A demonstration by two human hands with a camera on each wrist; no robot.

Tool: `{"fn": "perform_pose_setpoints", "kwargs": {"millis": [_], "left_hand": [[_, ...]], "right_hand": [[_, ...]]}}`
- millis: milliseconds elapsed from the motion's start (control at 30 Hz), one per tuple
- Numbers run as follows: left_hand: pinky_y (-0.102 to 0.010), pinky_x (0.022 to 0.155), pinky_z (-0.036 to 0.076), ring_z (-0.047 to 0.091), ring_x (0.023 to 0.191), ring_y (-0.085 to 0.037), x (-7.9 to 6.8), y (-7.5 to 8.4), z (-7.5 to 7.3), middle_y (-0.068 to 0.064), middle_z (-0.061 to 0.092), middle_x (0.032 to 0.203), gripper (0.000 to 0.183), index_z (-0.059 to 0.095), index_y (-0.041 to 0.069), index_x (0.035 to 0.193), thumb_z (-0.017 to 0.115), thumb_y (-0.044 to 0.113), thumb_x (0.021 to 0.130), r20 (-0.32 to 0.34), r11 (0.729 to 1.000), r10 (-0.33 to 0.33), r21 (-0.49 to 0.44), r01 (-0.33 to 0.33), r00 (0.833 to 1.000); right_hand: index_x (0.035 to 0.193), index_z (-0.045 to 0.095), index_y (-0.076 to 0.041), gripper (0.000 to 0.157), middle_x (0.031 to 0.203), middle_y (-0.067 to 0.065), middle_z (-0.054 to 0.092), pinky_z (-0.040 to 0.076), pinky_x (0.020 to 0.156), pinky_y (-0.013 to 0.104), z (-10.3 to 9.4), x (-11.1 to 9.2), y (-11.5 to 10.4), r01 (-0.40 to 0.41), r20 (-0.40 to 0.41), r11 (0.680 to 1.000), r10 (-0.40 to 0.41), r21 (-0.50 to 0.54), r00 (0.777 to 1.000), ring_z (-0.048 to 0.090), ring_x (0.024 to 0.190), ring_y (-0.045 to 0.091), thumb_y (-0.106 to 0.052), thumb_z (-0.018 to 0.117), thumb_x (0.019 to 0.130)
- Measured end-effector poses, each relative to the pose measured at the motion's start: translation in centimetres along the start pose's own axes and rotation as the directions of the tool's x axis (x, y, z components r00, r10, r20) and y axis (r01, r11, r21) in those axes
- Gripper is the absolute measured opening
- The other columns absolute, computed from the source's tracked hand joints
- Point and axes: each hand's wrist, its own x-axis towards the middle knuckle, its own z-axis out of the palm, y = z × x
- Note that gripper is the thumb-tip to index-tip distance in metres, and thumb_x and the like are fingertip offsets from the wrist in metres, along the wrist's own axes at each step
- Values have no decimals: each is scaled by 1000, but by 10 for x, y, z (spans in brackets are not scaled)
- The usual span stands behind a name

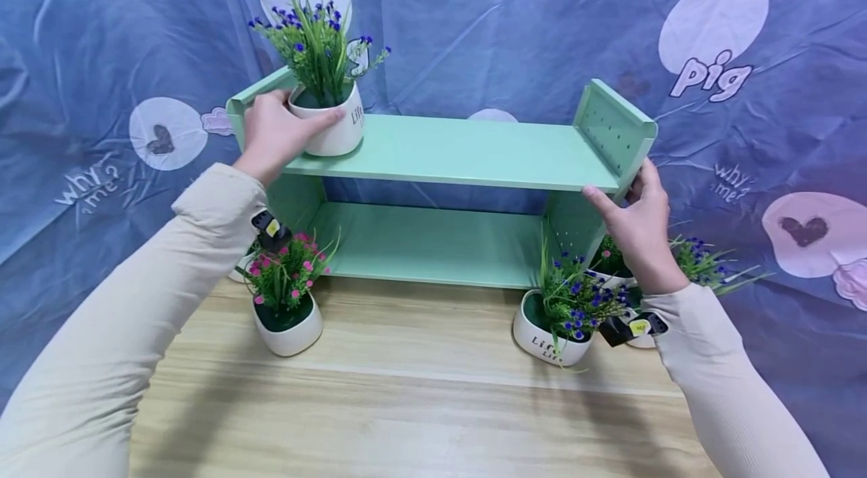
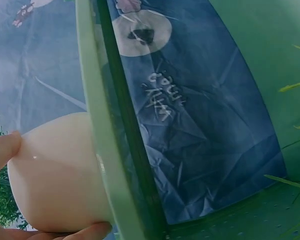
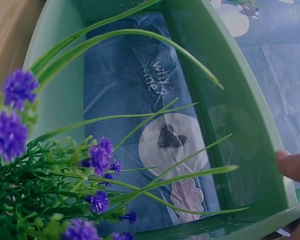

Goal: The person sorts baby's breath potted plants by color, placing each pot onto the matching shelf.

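Note:
A two-tier light green metal shelf (image 1: 467,150) stands at the back of the table. On the left end of its top board is a white pot (image 1: 342,133) with blue-purple artificial flowers and long grass blades. My left hand (image 1: 274,128) grips this pot, thumb across its front; in the left wrist view the pot (image 2: 60,175) sits against the board's edge. At the shelf's other end, my right hand (image 1: 643,229) holds the right side, thumb on the top board's front edge and fingers round the outside of the end panel. That thumb (image 3: 295,165) also shows in the right wrist view.
Before the shelf's left end stands a pink-flowered pot (image 1: 287,327), with another partly hidden behind it. A purple-flowered pot (image 1: 552,335) stands front right, and more pots crowd behind my right wrist. A blue printed cloth (image 1: 467,34) hangs behind the wooden table (image 1: 406,403).

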Motion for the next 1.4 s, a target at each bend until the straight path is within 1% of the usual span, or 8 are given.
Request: {"fn": "perform_pose_setpoints", "kwargs": {"millis": [133, 233, 500, 633, 833, 1033, 1267, 1400], "left_hand": [[-42, 95, 46, 53, 115, -29, 0, -3, 2, -20, 56, 131, 95, 51, 0, 136, 71, 67, 70, 0, 1000, -2, 25, 2, 1000], [-44, 94, 46, 53, 115, -31, 0, -3, 3, -21, 55, 132, 97, 50, -1, 136, 70, 68, 70, 10, 999, -10, 49, 10, 1000], [-46, 93, 45, 52, 118, -36, 1, 0, 5, -21, 55, 132, 90, 52, 0, 132, 66, 67, 74, 34, 993, 2, 119, -6, 999], [-48, 94, 45, 51, 119, -37, 1, 0, 6, -22, 54, 133, 91, 50, -1, 134, 65, 68, 75, 33, 990, 5, 137, -10, 999], [-48, 95, 45, 50, 120, -37, 1, -1, 7, -22, 54, 133, 92, 49, -1, 134, 65, 67, 75, 30, 990, 0, 141, -5, 1000], [-48, 94, 46, 50, 119, -38, 0, -3, 7, -23, 55, 131, 93, 48, -2, 135, 64, 67, 76, 30, 990, 3, 143, -8, 1000], [-49, 92, 45, 51, 118, -39, -2, -2, 7, -24, 56, 129, 92, 49, -3, 133, 64, 67, 76, 25, 989, 14, 146, -17, 1000], [-49, 92, 45, 50, 117, -39, -3, -1, 6, -24, 57, 127, 87, 51, -3, 128, 65, 66, 76, 23, 989, 25, 142, -28, 999]], "right_hand": [[147, 33, -22, 70, 139, 12, 50, 47, 98, 33, 2, 0, 0, 3, -3, 1000, -3, 8, 1000, 51, 124, 24, -17, 70, 88], [147, 33, -22, 70, 140, 13, 49, 47, 99, 33, 2, 0, 0, -1, -4, 1000, 1, 9, 1000, 50, 124, 24, -17, 70, 88], [149, 30, -25, 72, 141, 13, 47, 46, 99, 37, 0, -1, 3, -7, 0, 1000, 7, 12, 1000, 49, 125, 25, -19, 69, 89], [148, 31, -24, 71, 141, 12, 47, 46, 99, 36, 1, -2, 2, 3, -7, 1000, -3, 19, 1000, 49, 125, 24, -18, 69, 89], [147, 32, -22, 70, 140, 12, 48, 46, 99, 33, 2, -2, 1, 17, -17, 999, -16, 36, 1000, 49, 124, 23, -15, 70, 88], [148, 31, -23, 71, 140, 11, 47, 45, 100, 35, 3, -3, 2, 15, -10, 999, -14, 30, 1000, 47, 126, 22, -17, 69, 88], [148, 31, -23, 71, 140, 10, 46, 44, 101, 35, 3, -4, 3, 15, -8, 999, -14, 35, 1000, 46, 127, 22, -17, 69, 89], [148, 31, -23, 71, 140, 10, 45, 45, 101, 35, 3, -5, 3, 14, -12, 999, -13, 43, 1000, 47, 127, 23, -15, 69, 88]]}}
